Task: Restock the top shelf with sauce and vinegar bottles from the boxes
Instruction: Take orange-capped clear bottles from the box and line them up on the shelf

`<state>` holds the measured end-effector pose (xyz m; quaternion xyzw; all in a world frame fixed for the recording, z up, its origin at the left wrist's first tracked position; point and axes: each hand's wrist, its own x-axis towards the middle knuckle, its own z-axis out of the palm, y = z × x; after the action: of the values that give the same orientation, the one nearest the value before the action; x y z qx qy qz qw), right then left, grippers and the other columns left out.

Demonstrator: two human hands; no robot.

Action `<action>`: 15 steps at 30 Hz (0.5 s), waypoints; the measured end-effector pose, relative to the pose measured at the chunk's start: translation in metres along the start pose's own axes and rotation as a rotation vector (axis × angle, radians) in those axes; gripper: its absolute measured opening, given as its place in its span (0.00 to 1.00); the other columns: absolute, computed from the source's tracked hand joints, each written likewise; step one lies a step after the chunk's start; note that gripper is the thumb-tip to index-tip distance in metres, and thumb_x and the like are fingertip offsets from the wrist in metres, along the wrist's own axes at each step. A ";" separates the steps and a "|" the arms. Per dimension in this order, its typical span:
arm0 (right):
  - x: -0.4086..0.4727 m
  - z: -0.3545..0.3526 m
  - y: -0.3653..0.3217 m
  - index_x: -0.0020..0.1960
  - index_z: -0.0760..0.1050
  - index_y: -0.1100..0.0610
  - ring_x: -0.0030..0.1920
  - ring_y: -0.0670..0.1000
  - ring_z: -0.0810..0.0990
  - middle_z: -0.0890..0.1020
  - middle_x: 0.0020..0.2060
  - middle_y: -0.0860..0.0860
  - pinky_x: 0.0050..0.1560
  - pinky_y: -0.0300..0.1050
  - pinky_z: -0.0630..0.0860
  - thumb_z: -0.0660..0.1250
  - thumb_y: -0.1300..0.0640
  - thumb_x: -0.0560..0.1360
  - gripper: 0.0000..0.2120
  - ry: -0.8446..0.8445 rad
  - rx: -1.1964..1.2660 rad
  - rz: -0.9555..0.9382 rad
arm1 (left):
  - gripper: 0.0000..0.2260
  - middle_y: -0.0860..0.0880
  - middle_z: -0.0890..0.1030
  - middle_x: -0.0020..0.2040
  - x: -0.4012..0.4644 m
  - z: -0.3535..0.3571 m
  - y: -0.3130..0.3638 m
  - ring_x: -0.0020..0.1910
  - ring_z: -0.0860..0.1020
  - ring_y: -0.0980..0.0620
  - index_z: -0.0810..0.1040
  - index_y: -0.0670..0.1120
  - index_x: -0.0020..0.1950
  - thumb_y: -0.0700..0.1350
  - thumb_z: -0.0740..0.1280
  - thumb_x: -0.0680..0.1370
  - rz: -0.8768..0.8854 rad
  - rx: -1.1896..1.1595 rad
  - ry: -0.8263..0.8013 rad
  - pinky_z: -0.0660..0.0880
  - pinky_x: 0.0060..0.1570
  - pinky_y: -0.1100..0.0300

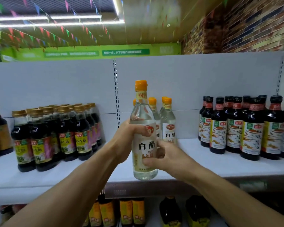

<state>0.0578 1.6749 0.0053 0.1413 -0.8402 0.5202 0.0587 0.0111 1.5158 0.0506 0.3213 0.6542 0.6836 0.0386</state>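
A clear white vinegar bottle [143, 145] with an orange cap and a white label is held upright just above the front edge of the white top shelf [203, 164]. My left hand [129, 138] grips its upper body from the left. My right hand [164, 156] holds its lower part from the right, fingers curled round the label. Behind it on the shelf stand several more white vinegar bottles [168, 122].
Dark soy sauce bottles with gold caps [56, 136] fill the shelf's left side. Dark bottles with black caps [246, 128] fill the right. Bare shelf lies between the vinegar group and each side group. The lower shelf holds more bottles [131, 212].
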 end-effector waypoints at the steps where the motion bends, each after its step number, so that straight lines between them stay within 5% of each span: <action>1: 0.007 0.004 0.006 0.57 0.76 0.47 0.51 0.44 0.83 0.85 0.49 0.44 0.56 0.47 0.80 0.78 0.49 0.68 0.21 0.044 -0.009 0.001 | 0.23 0.37 0.82 0.50 0.004 -0.001 -0.002 0.49 0.81 0.38 0.75 0.41 0.58 0.37 0.67 0.62 -0.002 -0.006 -0.001 0.79 0.52 0.40; 5: 0.033 0.009 0.016 0.53 0.76 0.47 0.50 0.45 0.84 0.85 0.47 0.43 0.56 0.53 0.80 0.79 0.45 0.62 0.23 0.132 -0.029 0.012 | 0.22 0.42 0.82 0.45 0.020 -0.014 -0.010 0.45 0.82 0.42 0.75 0.42 0.56 0.36 0.67 0.61 -0.005 0.005 -0.017 0.80 0.46 0.47; 9: 0.055 0.013 0.022 0.54 0.76 0.48 0.49 0.45 0.84 0.85 0.47 0.43 0.55 0.52 0.80 0.79 0.45 0.63 0.23 0.185 -0.049 0.017 | 0.24 0.38 0.83 0.53 0.038 -0.032 -0.021 0.53 0.82 0.36 0.74 0.40 0.62 0.37 0.70 0.66 -0.010 0.019 -0.025 0.79 0.54 0.42; 15: 0.081 0.025 0.040 0.53 0.77 0.47 0.49 0.44 0.84 0.85 0.47 0.41 0.54 0.51 0.80 0.78 0.45 0.63 0.21 0.252 -0.095 0.038 | 0.18 0.47 0.85 0.52 0.038 -0.048 -0.058 0.52 0.84 0.48 0.75 0.45 0.62 0.41 0.74 0.73 -0.042 0.105 0.045 0.80 0.50 0.55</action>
<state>-0.0303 1.6549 -0.0199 0.0560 -0.8523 0.4946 0.1606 -0.0636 1.5004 0.0145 0.2937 0.6964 0.6545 0.0215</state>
